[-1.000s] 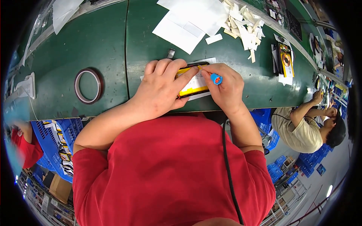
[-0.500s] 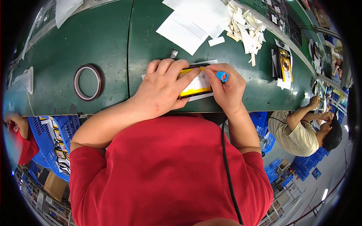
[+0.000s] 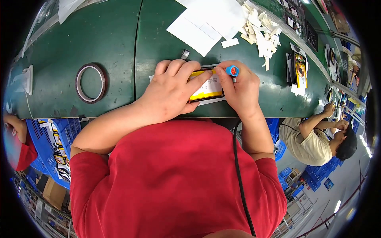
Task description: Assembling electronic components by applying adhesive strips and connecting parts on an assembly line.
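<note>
On the green bench point(image 3: 119, 39), right of the tape ring point(image 3: 90, 83), the left hand point(image 3: 174, 93) presses flat on a yellow-and-white flat pack point(image 3: 206, 87), steadying it while the right hand point(image 3: 240, 89) pinches a blue-capped tool point(image 3: 232, 71) at its edge.

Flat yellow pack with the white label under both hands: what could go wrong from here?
1. The left hand covers much of the flat yellow pack with a white label, hiding the work; the blue-capped tool in the right hand could slip onto a finger.
2. The pack lies near the green table's front edge and might slide off.
</note>
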Tool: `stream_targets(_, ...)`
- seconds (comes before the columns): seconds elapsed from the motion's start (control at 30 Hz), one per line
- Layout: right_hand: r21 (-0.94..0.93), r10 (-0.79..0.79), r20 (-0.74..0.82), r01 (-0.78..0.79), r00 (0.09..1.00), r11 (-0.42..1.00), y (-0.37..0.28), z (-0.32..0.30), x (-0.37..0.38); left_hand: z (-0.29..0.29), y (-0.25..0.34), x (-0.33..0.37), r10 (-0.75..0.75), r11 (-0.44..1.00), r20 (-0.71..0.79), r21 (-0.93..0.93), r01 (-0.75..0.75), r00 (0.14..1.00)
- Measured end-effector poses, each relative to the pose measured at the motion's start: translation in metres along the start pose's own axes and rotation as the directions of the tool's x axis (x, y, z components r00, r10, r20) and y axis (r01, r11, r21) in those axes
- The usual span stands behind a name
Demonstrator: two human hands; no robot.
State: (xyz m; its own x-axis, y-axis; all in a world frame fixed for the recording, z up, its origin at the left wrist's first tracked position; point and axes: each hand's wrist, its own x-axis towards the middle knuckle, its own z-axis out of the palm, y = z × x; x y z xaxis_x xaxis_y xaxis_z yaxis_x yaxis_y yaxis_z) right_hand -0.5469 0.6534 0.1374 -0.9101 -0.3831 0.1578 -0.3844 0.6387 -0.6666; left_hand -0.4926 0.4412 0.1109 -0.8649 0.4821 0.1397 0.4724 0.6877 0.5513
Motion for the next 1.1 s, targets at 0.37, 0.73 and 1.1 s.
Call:
stream_targets(0.37,0.473,0.102,-0.265,0.037,0.959,0.880,0.027,0.000,-0.021,-0.024,-0.001,-0.017,-0.056,0.998,-0.104,-0.017,0.055,0.993)
stream_targets(0.73,-0.353,0.045,-0.286,-0.149,0.957,0.924,0.036,-0.028,-0.012,-0.021,-0.006,-0.022,-0.053,0.988,-0.114,0.140,0.069,0.992)
stream_targets(1.1,-0.189,-0.355,0.130,0.375,0.926,0.908,0.005,0.001,-0.021,-0.016,0.006,-0.023,-0.047,0.960,-0.097,0.272,0.072,0.994)
